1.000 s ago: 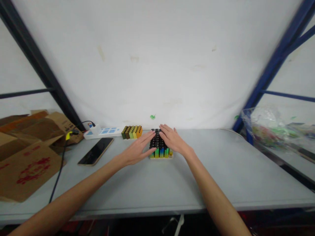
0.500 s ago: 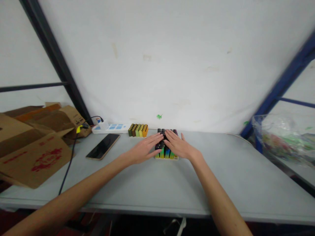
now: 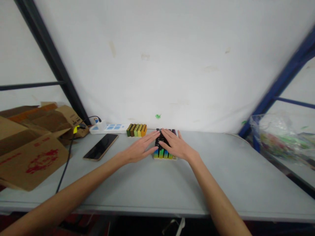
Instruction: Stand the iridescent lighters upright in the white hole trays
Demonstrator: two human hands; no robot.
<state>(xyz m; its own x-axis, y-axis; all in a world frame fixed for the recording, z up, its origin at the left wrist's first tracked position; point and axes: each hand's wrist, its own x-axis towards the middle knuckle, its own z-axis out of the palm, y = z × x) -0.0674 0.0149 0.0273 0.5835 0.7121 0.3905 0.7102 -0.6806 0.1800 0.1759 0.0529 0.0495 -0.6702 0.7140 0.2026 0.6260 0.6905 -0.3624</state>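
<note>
A tight block of upright lighters (image 3: pixel 161 154), with black tops and blue, green and yellow bodies, stands in a pale shallow tray near the middle of the table. My left hand (image 3: pixel 140 148) is at its left side, fingers stretched out, fingertips at the upper left edge of the block. Over the black tops lies my right hand (image 3: pixel 176 143), flat with fingers extended, hiding much of the block's top and right side. The fingertips of both hands nearly meet. Neither hand grasps anything.
A second block of lighters (image 3: pixel 136 130) in green, brown and yellow stands behind my left hand. Left of it are a white power strip (image 3: pixel 114 127), a smartphone (image 3: pixel 100 147), a black cable (image 3: pixel 66 168) and an open cardboard box (image 3: pixel 36 157). A clear plastic bag (image 3: pixel 278 137) is at the right.
My right hand has slid slightly left across the lighter tops. My left hand stays beside the block with fingers still extended. The whole view has shifted a little.
</note>
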